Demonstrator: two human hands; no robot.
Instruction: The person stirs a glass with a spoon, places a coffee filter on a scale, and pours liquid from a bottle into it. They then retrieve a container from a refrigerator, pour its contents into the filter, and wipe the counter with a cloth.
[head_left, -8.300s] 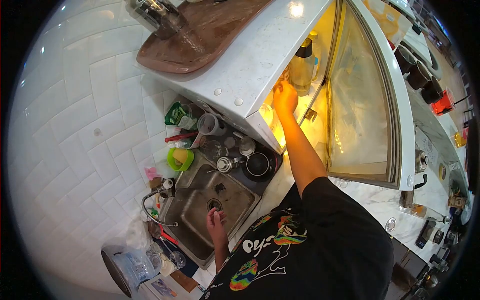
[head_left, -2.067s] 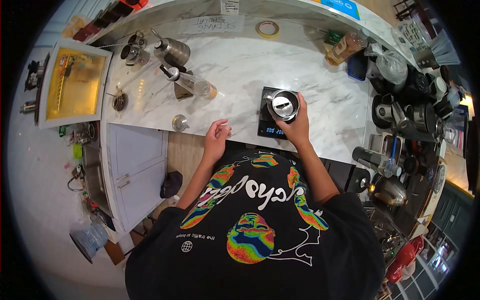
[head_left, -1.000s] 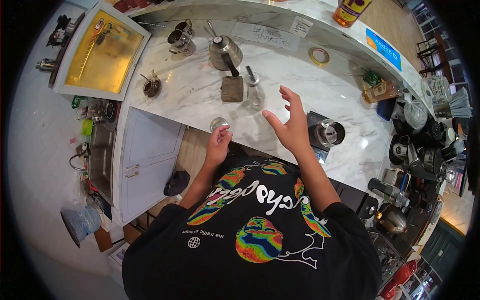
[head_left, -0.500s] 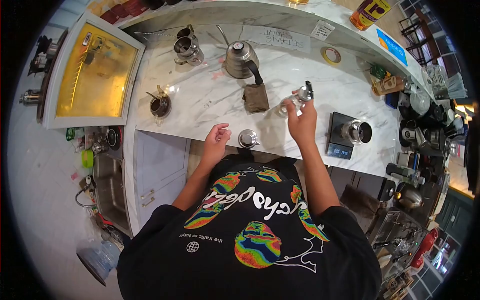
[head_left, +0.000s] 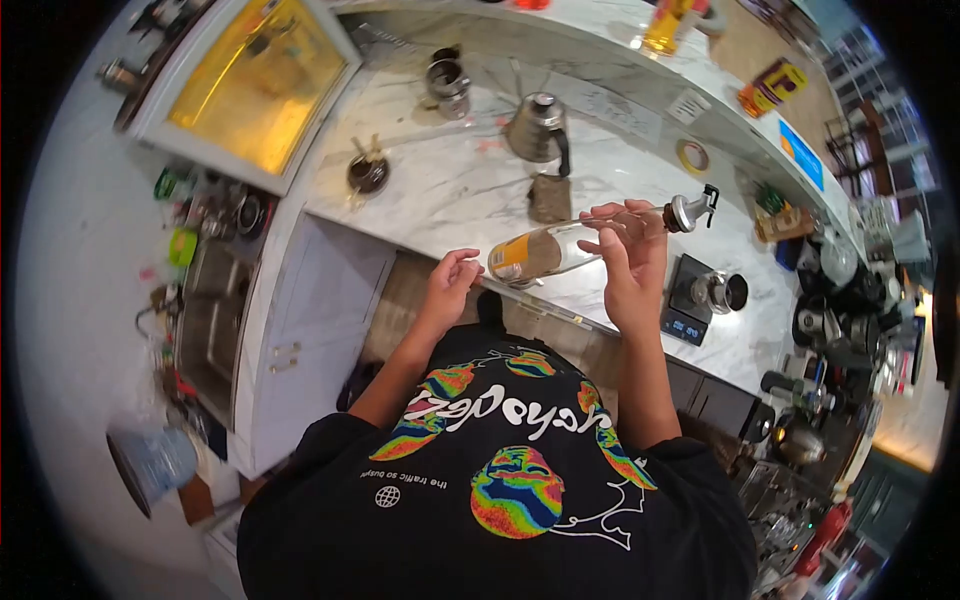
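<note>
A clear glass bottle (head_left: 545, 253) with an orange label and a metal pourer top lies tilted across the view, its base toward my left hand. My right hand (head_left: 634, 262) is wrapped round its neck. Near the counter's front edge my left hand (head_left: 453, 283) hangs beside the bottle's base, its fingers slightly apart and holding nothing. Behind the bottle are a folded brown cloth (head_left: 550, 199) and a steel gooseneck kettle (head_left: 537, 128). The small metal lidded piece at the edge is mostly hidden by the bottle.
On the right, a metal cup (head_left: 722, 292) rests on a black scale (head_left: 688, 300). A glass server (head_left: 368, 173) and steel pitchers (head_left: 448, 85) stand at the left and back. A tape roll (head_left: 692, 154) lies near the ledge.
The bottle, upright before, is now tilted nearly flat, with its base swung toward my left hand. The whole view has turned and shifted. My left hand remains near the counter edge.
</note>
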